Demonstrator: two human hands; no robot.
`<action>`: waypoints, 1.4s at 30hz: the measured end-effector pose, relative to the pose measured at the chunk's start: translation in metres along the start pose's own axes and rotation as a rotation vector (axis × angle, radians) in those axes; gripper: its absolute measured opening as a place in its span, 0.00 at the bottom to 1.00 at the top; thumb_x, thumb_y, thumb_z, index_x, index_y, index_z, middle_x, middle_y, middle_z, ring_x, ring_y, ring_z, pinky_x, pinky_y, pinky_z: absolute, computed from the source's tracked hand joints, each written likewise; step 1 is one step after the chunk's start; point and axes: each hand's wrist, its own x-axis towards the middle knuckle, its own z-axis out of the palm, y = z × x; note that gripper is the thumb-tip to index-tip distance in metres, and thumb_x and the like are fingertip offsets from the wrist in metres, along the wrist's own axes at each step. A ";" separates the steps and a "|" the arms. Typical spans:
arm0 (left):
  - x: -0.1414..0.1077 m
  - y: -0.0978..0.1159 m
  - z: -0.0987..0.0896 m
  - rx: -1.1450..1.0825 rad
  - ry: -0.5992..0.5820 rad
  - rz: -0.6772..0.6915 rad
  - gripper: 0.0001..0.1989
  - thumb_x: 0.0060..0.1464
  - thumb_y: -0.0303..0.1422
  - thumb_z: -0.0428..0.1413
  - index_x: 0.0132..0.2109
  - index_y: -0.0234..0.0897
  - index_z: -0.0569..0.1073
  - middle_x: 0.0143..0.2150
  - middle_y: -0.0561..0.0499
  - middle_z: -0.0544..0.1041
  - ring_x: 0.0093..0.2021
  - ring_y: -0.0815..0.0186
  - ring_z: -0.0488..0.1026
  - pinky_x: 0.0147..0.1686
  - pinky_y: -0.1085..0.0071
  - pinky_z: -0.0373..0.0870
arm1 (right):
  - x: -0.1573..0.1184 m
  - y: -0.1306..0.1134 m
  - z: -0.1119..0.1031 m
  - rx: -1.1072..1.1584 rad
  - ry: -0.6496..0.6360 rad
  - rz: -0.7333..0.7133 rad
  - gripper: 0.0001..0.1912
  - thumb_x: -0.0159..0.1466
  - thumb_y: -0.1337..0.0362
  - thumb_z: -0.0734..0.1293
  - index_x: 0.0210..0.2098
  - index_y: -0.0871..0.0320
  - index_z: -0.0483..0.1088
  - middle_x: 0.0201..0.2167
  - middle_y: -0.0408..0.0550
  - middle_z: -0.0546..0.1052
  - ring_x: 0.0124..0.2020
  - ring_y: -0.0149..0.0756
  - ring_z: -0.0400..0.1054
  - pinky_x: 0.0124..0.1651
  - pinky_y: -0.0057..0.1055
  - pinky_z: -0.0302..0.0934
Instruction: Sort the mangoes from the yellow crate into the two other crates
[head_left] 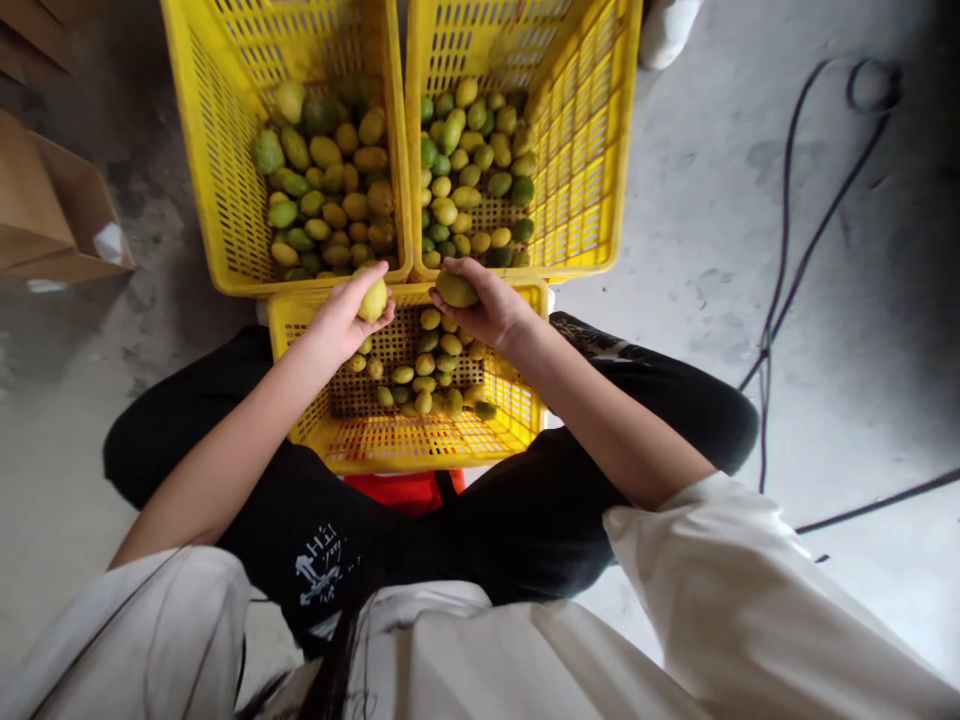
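My left hand (349, 312) is closed round a yellow-green fruit (373, 300) above the back left part of the near yellow crate (405, 462). In my right hand (484, 305) is a darker green fruit (457, 290), held over the same crate's back edge. Inside the near crate lie several small green and yellow fruits (424, 364). Behind it stand two larger yellow crates side by side. The left crate (202, 150) holds several mixed green and yellow fruits (325, 152); the right crate (592, 170) holds several more fruits (469, 175).
An open cardboard box (67, 210) stands at the far left. A black cable (787, 240) loops over the grey floor on the right. A white object (667, 30) is beside the right crate's back corner. Something red (397, 492) shows below the near crate, between my legs.
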 end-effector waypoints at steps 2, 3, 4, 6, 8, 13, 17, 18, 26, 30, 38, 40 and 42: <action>0.002 -0.002 -0.001 -0.010 -0.005 0.038 0.23 0.54 0.37 0.85 0.44 0.43 0.79 0.36 0.54 0.81 0.38 0.65 0.82 0.42 0.70 0.84 | 0.001 -0.001 0.000 -0.001 0.004 0.015 0.13 0.72 0.57 0.81 0.44 0.47 0.74 0.42 0.41 0.85 0.57 0.44 0.84 0.59 0.41 0.86; 0.003 -0.003 -0.002 -0.008 -0.010 0.052 0.22 0.56 0.37 0.84 0.44 0.43 0.79 0.37 0.53 0.82 0.40 0.64 0.83 0.43 0.70 0.84 | 0.001 -0.002 0.001 -0.002 0.013 0.030 0.12 0.73 0.55 0.80 0.44 0.47 0.74 0.42 0.42 0.85 0.56 0.44 0.84 0.58 0.41 0.86; 0.005 -0.004 -0.003 0.001 -0.016 0.059 0.21 0.58 0.39 0.84 0.44 0.43 0.80 0.39 0.52 0.83 0.41 0.63 0.83 0.45 0.69 0.85 | 0.002 -0.004 0.001 -0.007 0.026 0.050 0.11 0.75 0.54 0.79 0.44 0.48 0.75 0.41 0.43 0.85 0.56 0.44 0.84 0.57 0.41 0.86; 0.008 -0.006 -0.005 0.033 -0.027 0.055 0.20 0.60 0.43 0.83 0.46 0.43 0.81 0.41 0.50 0.85 0.44 0.60 0.84 0.47 0.66 0.85 | 0.001 -0.010 0.003 -0.029 0.066 0.103 0.11 0.79 0.52 0.74 0.43 0.49 0.75 0.41 0.45 0.86 0.56 0.45 0.84 0.56 0.39 0.84; 0.011 -0.008 -0.006 0.059 -0.031 0.039 0.22 0.62 0.49 0.82 0.49 0.43 0.82 0.44 0.47 0.87 0.46 0.59 0.84 0.48 0.64 0.84 | -0.001 -0.015 0.006 -0.045 0.106 0.140 0.12 0.82 0.53 0.67 0.43 0.50 0.76 0.42 0.48 0.87 0.56 0.45 0.84 0.56 0.38 0.82; 0.014 -0.010 -0.006 0.118 -0.037 -0.016 0.25 0.71 0.60 0.73 0.54 0.45 0.82 0.47 0.44 0.89 0.46 0.55 0.86 0.45 0.64 0.82 | -0.012 -0.018 0.012 -0.033 0.110 0.081 0.11 0.81 0.54 0.71 0.44 0.51 0.77 0.43 0.46 0.84 0.59 0.43 0.81 0.60 0.38 0.82; 0.013 -0.005 -0.005 0.157 -0.069 -0.060 0.26 0.70 0.63 0.72 0.54 0.46 0.83 0.41 0.46 0.87 0.37 0.59 0.83 0.35 0.69 0.76 | -0.014 -0.012 0.010 -0.036 0.109 0.020 0.11 0.77 0.53 0.79 0.45 0.48 0.76 0.45 0.43 0.83 0.59 0.43 0.81 0.58 0.38 0.84; 0.012 -0.003 -0.005 0.152 -0.073 -0.057 0.26 0.69 0.62 0.73 0.53 0.46 0.83 0.40 0.47 0.87 0.34 0.60 0.81 0.32 0.70 0.74 | -0.013 -0.011 0.007 -0.045 0.096 0.035 0.14 0.75 0.51 0.81 0.46 0.48 0.76 0.45 0.43 0.83 0.56 0.44 0.82 0.55 0.38 0.85; 0.001 0.003 0.007 -0.010 -0.068 -0.072 0.21 0.71 0.54 0.74 0.52 0.43 0.84 0.38 0.49 0.85 0.31 0.64 0.78 0.27 0.73 0.72 | -0.013 -0.021 0.006 0.008 -0.088 0.128 0.23 0.77 0.38 0.77 0.47 0.49 0.74 0.39 0.43 0.81 0.34 0.37 0.73 0.32 0.30 0.69; -0.006 0.004 0.009 -0.035 -0.061 -0.036 0.11 0.68 0.37 0.75 0.46 0.41 0.82 0.36 0.51 0.84 0.30 0.68 0.75 0.30 0.75 0.73 | -0.028 -0.029 0.017 0.074 -0.171 0.057 0.20 0.81 0.44 0.77 0.42 0.50 0.73 0.35 0.38 0.76 0.34 0.31 0.70 0.32 0.24 0.64; 0.000 0.005 0.002 0.045 -0.040 0.015 0.11 0.63 0.41 0.75 0.43 0.45 0.81 0.36 0.50 0.83 0.34 0.64 0.78 0.31 0.70 0.73 | -0.025 -0.025 0.015 0.009 -0.128 0.022 0.10 0.75 0.53 0.78 0.50 0.47 0.78 0.45 0.41 0.85 0.58 0.44 0.86 0.59 0.41 0.82; 0.003 0.005 -0.002 0.046 -0.042 0.017 0.12 0.63 0.43 0.74 0.43 0.46 0.81 0.35 0.50 0.82 0.35 0.62 0.79 0.32 0.69 0.73 | -0.023 -0.025 0.014 0.020 -0.124 0.022 0.11 0.73 0.54 0.80 0.47 0.48 0.77 0.44 0.42 0.85 0.57 0.45 0.86 0.60 0.42 0.84; 0.004 0.004 -0.004 0.052 -0.038 0.009 0.12 0.63 0.43 0.73 0.42 0.46 0.80 0.35 0.49 0.81 0.37 0.59 0.80 0.33 0.69 0.74 | -0.021 -0.024 0.013 0.018 -0.107 -0.007 0.14 0.71 0.55 0.82 0.45 0.48 0.75 0.42 0.40 0.85 0.56 0.43 0.86 0.63 0.41 0.84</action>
